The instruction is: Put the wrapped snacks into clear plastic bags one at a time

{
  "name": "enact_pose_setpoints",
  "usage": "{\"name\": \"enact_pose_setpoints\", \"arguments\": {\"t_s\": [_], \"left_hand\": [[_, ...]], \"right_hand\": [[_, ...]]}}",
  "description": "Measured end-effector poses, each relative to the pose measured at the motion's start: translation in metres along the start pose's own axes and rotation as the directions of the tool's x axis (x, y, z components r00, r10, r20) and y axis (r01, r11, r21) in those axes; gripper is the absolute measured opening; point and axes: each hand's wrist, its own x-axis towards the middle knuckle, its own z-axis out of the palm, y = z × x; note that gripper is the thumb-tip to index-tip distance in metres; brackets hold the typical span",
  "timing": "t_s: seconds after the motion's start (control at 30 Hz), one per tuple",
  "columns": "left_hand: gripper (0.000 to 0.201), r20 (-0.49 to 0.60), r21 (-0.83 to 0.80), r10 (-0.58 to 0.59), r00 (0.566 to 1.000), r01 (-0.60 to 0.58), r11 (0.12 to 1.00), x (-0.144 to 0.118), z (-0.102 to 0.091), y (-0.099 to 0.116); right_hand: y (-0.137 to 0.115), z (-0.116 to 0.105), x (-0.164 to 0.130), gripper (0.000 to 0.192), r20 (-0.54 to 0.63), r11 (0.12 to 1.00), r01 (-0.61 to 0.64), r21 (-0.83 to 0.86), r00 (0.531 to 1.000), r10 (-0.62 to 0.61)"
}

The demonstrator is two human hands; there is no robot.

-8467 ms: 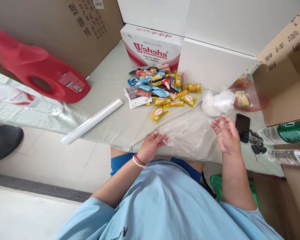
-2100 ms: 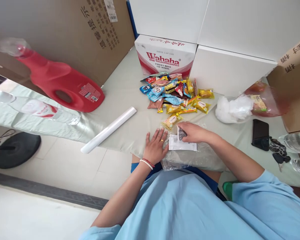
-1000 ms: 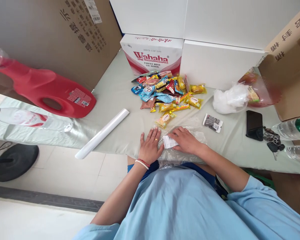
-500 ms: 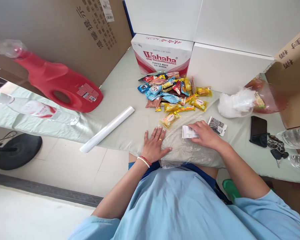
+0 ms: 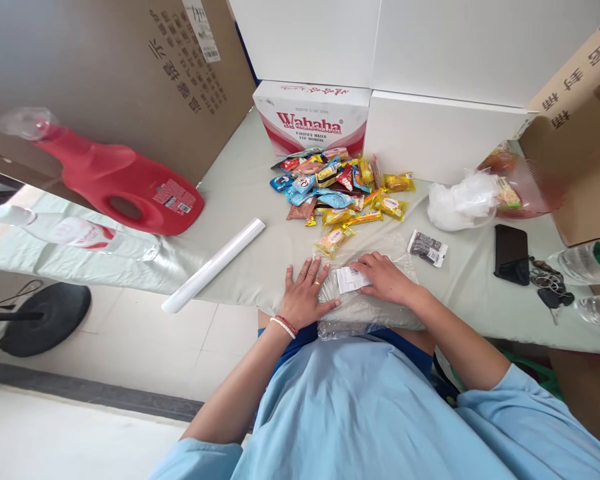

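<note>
Looking at your table [image 5: 240, 193] biggest stuff first: one brown cardboard box [image 5: 105, 73] at the left, two white boxes [image 5: 445, 133] at the back, one Wahaha carton [image 5: 313, 120], one red jug [image 5: 110, 180] lying on its side, and one white roll [image 5: 214, 264]. Then the snack pile [image 5: 340, 187], which is too jumbled to count, maybe twenty-odd packets. What's changed: your right hand [image 5: 387, 280] has slid the white label [image 5: 353, 279] back from the bag's far edge toward the middle of the clear plastic bag [image 5: 365, 307], which sits at the near table edge right in front of you. That hand is open with fingers pressing the label flat, not pinching it. Your left hand [image 5: 305, 297] stays spread flat, pinning the bag's left side. One dark packet [image 5: 427, 247] lies off to the right, apart from both hands.
</note>
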Motion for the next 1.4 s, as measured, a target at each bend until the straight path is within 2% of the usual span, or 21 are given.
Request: {"name": "enact_pose_setpoints", "arguments": {"t_s": [0.37, 0.5, 0.7, 0.77, 0.87, 0.93, 1.0, 1.07, 1.17, 1.23, 1.3, 1.4], "left_hand": [[0.095, -0.003, 0.007, 0.028, 1.0, -0.028, 1.0, -0.006, 0.0, -0.002], [0.092, 0.02, 0.01, 0.069, 0.997, -0.069, 0.998, -0.014, 0.0, -0.004], [0.092, 0.031, -0.02, 0.075, 0.997, -0.074, 0.997, -0.013, -0.003, -0.012], [0.083, -0.007, -0.039, 0.107, 0.994, -0.107, 0.993, -0.02, -0.008, -0.015], [0.074, -0.05, -0.091, 0.247, 0.968, -0.251, 0.964, -0.042, -0.014, -0.016], [0.076, -0.061, -0.128, 0.346, 0.936, -0.351, 0.928, -0.056, -0.012, -0.014], [0.069, -0.1, -0.147, 0.392, 0.914, -0.404, 0.903, -0.064, -0.004, -0.008], [0.05, -0.163, -0.176, 0.38, 0.911, -0.406, 0.897, -0.064, 0.006, -0.003], [0.019, -0.243, -0.299, 0.276, 0.93, -0.343, 0.89, -0.057, 0.016, 0.002], [0.014, -0.259, -0.397, 0.214, 0.942, -0.306, 0.865, -0.057, 0.017, 0.001], [0.013, -0.252, -0.468, 0.193, 0.948, -0.294, 0.834, -0.063, 0.014, -0.003], [0.011, -0.25, -0.538, 0.172, 0.953, -0.284, 0.794, -0.074, 0.006, -0.011]], "right_hand": [[-0.012, 0.022, -0.001, 0.063, -0.131, 1.0, 0.02, -0.001, 0.991, -0.02], [-0.003, 0.021, -0.007, 0.064, -0.124, 1.0, 0.027, 0.013, 0.992, -0.025], [0.002, 0.015, -0.01, 0.068, -0.109, 0.998, 0.068, 0.016, 0.992, -0.066], [0.005, 0.005, -0.021, 0.073, -0.161, 0.994, 0.094, 0.056, 0.983, -0.083], [0.014, -0.015, -0.058, 0.078, -0.241, 0.977, 0.123, 0.174, 0.967, -0.078], [0.021, -0.021, -0.089, 0.083, -0.242, 0.959, 0.147, 0.243, 0.966, -0.087], [0.027, -0.016, -0.117, 0.089, -0.207, 0.958, 0.141, 0.251, 0.974, -0.088], [0.03, 0.002, -0.138, 0.081, -0.21, 0.977, 0.089, 0.195, 0.977, -0.047], [0.029, 0.038, -0.154, 0.046, -0.322, 0.992, 0.009, 0.123, 0.946, 0.032], [0.023, 0.055, -0.159, 0.023, -0.393, 0.99, -0.003, 0.141, 0.918, 0.059], [0.015, 0.062, -0.163, 0.016, -0.423, 0.982, 0.0, 0.187, 0.903, 0.081], [0.004, 0.051, -0.166, 0.016, -0.4, 0.961, 0.032, 0.275, 0.913, 0.084]]}}
